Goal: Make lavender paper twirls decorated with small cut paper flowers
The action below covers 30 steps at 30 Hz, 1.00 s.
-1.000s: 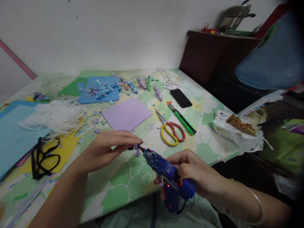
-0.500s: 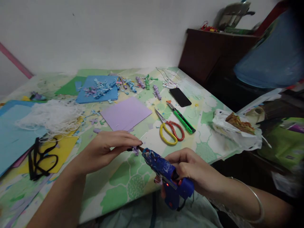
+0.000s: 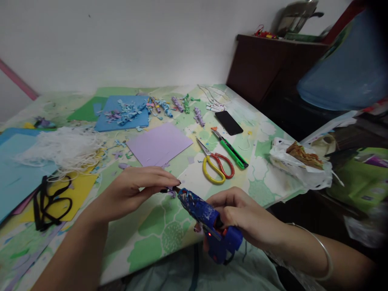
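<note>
My right hand (image 3: 239, 212) is wrapped round a blue glue gun (image 3: 200, 212), whose red light glows. The gun's nozzle points left and meets a small purple foam piece (image 3: 172, 193) at the fingertips of my left hand (image 3: 142, 188). The left fingers are pinched together on that piece, and most of it is hidden beneath them. Just beyond the hands lies a sheet of purple craft foam (image 3: 160, 144). Scissors (image 3: 214, 163) with one yellow and one red handle rest to its right, beside a green utility knife (image 3: 232, 151).
A black phone (image 3: 228, 122) lies farther back. Several curled foam pieces (image 3: 198, 116) and blue sheets (image 3: 103, 121) are near the wall. White string (image 3: 66, 147), a black strap (image 3: 50, 206) and a yellow sheet (image 3: 80, 194) lie at left. A white plastic bag (image 3: 298, 171) sits at the right edge.
The glue gun and my right hand have shifted very slightly left and up. My left hand keeps its pinch on the purple piece. The whole view has drifted a little.
</note>
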{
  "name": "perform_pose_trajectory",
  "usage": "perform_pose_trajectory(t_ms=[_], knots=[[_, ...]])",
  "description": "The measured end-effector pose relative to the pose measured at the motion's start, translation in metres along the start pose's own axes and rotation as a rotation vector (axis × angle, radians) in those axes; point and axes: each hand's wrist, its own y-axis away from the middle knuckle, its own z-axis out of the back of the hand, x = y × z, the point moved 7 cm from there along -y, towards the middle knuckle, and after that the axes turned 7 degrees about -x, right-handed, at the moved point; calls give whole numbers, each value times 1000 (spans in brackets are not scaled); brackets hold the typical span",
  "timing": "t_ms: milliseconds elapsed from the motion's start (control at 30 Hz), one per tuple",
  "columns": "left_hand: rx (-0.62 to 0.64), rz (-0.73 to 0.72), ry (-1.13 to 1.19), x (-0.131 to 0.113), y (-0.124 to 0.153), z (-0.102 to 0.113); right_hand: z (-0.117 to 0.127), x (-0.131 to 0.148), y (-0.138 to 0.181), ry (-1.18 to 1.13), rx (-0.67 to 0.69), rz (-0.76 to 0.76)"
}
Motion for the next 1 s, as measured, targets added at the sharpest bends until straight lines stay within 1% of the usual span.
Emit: perform_pose_trajectory(t_ms=[167,300,367,400,433,500,567,633,700,767,800,867,933,1000], knots=[[-8,8,-6,0,-1,1,2,-1,2,17,-7,-5],[-23,20,-10,0,-2,1,7,-1,10,43,-19,-6],[-35,31,-23,1,-2,2,10,4,17,86,-24,23],[-37,33,-30,2,-2,2,13,9,21,132,-47,63],[-40,34,-35,2,-2,3,18,15,26,198,-91,119],[-46,30,-40,2,-2,4,33,32,37,403,-238,264],[-54,21,-55,1,-3,6,50,53,51,685,-456,399],[-63,3,-94,0,-4,8,68,69,60,1010,-681,442],[-76,-23,-134,-1,-4,10,84,79,59,1309,-848,385],[-89,-39,-159,-2,-4,11,100,82,49,1514,-928,276],[-93,-45,-165,-2,-4,11,109,80,42,1578,-960,210],[-88,-51,-172,-2,-4,11,124,75,25,1657,-986,81],[-87,-57,-180,-2,-4,11,133,72,13,1696,-1056,26],[-93,-58,-193,-2,-4,12,137,70,6,1701,-1122,8]])
